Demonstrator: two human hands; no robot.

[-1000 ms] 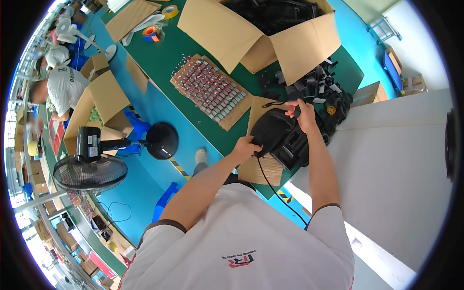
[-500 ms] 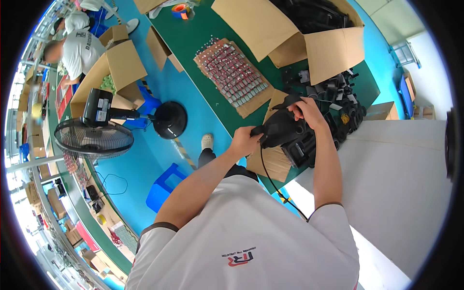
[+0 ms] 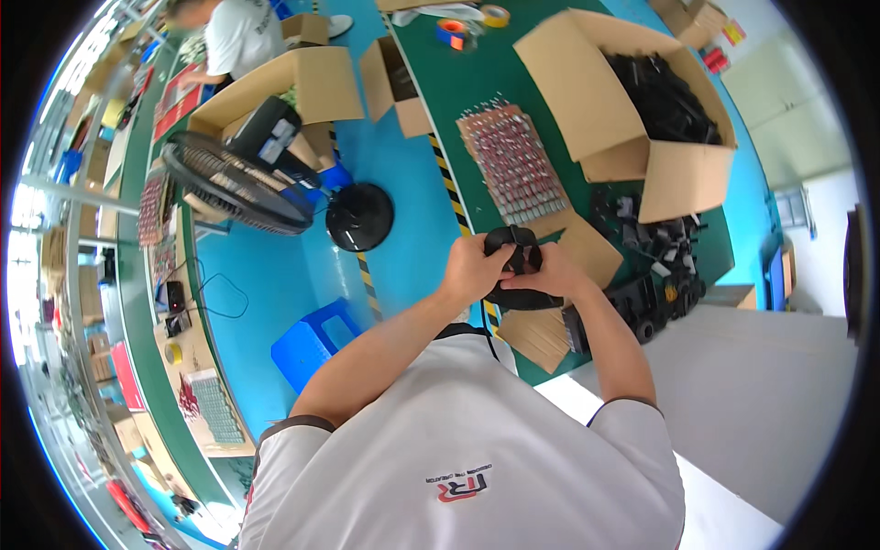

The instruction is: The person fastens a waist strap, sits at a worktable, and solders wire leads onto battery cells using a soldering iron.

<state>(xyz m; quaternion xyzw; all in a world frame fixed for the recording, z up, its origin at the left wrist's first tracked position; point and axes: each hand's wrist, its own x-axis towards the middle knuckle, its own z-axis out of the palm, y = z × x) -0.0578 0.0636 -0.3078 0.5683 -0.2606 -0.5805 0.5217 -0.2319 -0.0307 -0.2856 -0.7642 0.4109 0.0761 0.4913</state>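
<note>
Close in front of my chest, at the near edge of the green table, I hold a black strapped device [image 3: 529, 299] with a thin black cable [image 3: 485, 328] hanging from it. My left hand [image 3: 469, 269] is closed on the left side of its looped strap. From the other side, my right hand [image 3: 557, 273] pinches the strap, its fingertips close to those of the left. The rounded lower body shows beneath my fingers, which partly hide the strap. Under and beside the device lies a brown cardboard flap [image 3: 535, 339].
Black plastic parts [image 3: 653, 252] are heaped on the table [image 3: 431, 73] to the right. Beyond are an open carton [image 3: 573, 87], rows of small parts [image 3: 515, 170] on cardboard and an orange tape roll [image 3: 451, 35]. Leftward stand a fan [image 3: 238, 188], a blue stool [image 3: 310, 346] and a person [image 3: 243, 38].
My hands have come closer together and drawn the black device left, nearer my body. Its strap now stands up between my fingers. The whole view has shifted, bringing more of the carton into sight.
</note>
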